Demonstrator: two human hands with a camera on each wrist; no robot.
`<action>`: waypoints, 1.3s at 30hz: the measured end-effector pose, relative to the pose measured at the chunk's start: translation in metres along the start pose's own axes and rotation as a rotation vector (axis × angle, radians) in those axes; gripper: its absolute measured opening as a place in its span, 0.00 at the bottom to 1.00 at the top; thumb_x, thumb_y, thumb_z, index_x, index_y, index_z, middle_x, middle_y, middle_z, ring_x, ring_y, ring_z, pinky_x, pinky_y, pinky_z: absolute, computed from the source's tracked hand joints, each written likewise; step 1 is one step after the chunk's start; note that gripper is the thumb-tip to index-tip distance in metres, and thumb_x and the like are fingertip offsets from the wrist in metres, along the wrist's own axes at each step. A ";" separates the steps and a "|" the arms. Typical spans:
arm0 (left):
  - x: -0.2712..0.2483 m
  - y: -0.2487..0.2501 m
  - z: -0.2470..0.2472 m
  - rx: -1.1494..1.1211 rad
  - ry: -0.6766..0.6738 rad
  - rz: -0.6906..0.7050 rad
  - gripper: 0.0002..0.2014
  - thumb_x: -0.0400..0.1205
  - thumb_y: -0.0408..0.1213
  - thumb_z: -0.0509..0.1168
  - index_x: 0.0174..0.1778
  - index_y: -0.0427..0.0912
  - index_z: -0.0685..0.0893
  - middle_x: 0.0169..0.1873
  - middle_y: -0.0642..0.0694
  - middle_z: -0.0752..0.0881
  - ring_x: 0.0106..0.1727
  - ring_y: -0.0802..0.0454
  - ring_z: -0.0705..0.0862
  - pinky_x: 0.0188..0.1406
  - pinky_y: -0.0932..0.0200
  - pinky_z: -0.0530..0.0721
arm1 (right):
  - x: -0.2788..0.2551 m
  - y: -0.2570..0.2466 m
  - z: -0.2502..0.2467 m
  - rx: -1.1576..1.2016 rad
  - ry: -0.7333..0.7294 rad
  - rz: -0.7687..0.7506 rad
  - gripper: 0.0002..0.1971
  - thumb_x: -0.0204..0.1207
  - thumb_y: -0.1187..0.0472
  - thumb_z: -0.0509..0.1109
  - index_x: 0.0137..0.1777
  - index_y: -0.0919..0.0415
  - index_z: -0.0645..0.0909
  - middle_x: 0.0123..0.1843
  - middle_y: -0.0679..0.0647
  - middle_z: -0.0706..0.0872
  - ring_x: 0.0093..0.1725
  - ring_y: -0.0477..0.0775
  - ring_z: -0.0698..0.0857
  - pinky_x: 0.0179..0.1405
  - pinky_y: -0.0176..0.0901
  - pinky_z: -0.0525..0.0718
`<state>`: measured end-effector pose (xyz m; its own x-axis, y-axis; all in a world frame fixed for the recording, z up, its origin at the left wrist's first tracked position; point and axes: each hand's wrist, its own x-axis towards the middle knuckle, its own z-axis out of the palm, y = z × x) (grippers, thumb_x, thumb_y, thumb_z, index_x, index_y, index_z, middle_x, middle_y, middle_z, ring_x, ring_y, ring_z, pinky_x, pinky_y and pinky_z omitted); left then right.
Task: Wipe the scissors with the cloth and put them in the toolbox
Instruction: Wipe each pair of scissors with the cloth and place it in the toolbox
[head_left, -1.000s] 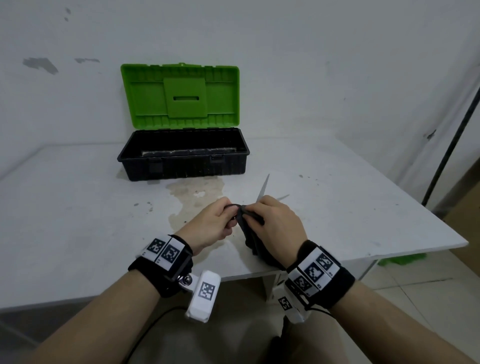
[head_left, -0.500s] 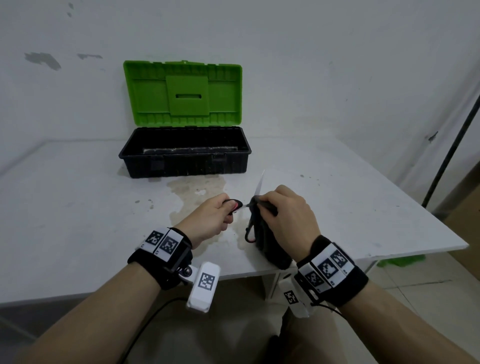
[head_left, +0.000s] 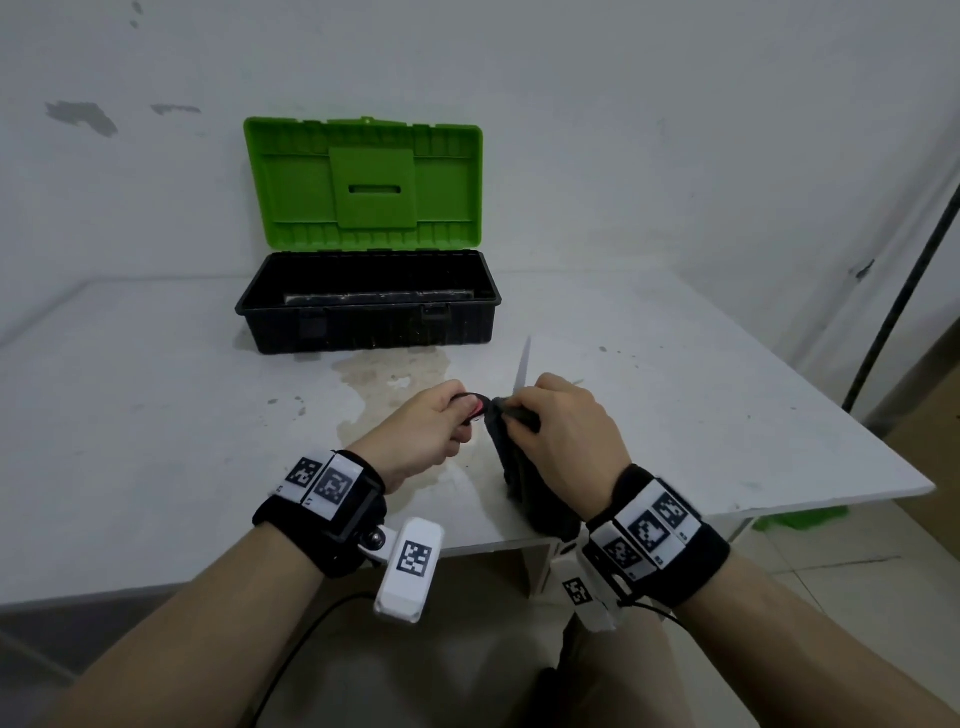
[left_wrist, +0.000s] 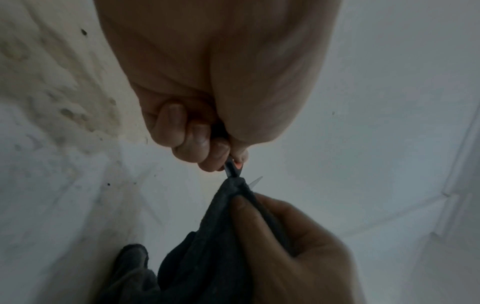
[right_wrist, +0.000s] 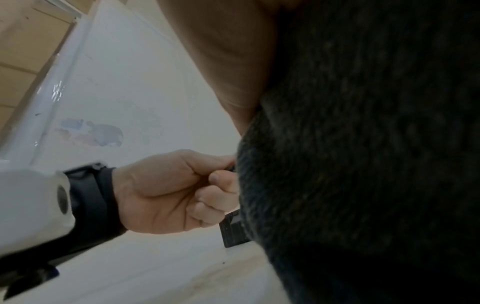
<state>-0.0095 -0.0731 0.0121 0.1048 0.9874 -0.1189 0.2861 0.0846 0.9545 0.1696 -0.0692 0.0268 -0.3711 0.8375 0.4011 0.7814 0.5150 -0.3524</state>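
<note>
One scissors (head_left: 521, 371), one cloth (head_left: 511, 457), one toolbox (head_left: 368, 312). Toolbox lid up, contents unclear. In front of toolbox: left hand (head_left: 423, 434) pinching scissors handle; right hand (head_left: 569, 441) pinching cloth around blades, one tip exposed.

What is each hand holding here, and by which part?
The left hand grips the scissors by a handle loop. The right hand pinches the dark cloth around the scissors near where the blades begin.
</note>
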 end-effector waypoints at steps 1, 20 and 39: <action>0.000 -0.001 -0.001 -0.007 0.007 -0.008 0.11 0.92 0.39 0.53 0.45 0.43 0.73 0.29 0.50 0.72 0.26 0.57 0.65 0.26 0.59 0.58 | -0.001 0.002 0.000 0.002 -0.020 0.016 0.12 0.81 0.50 0.65 0.49 0.53 0.87 0.43 0.48 0.79 0.41 0.53 0.80 0.39 0.52 0.83; -0.004 -0.008 -0.011 -0.148 -0.010 -0.050 0.09 0.93 0.38 0.52 0.48 0.42 0.72 0.27 0.51 0.70 0.26 0.56 0.62 0.26 0.60 0.56 | -0.013 0.009 -0.027 0.187 -0.041 0.059 0.04 0.73 0.55 0.72 0.41 0.51 0.89 0.37 0.43 0.86 0.40 0.41 0.83 0.43 0.33 0.79; 0.000 -0.010 -0.001 -0.165 0.032 -0.076 0.11 0.93 0.38 0.52 0.44 0.43 0.71 0.26 0.50 0.69 0.24 0.58 0.63 0.23 0.63 0.58 | -0.007 0.021 -0.009 0.081 -0.217 -0.145 0.09 0.76 0.56 0.70 0.53 0.49 0.90 0.42 0.45 0.82 0.41 0.47 0.82 0.43 0.43 0.81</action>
<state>-0.0131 -0.0735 0.0027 0.0574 0.9809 -0.1858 0.1312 0.1771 0.9754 0.1932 -0.0654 0.0240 -0.5817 0.7692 0.2644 0.6731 0.6377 -0.3746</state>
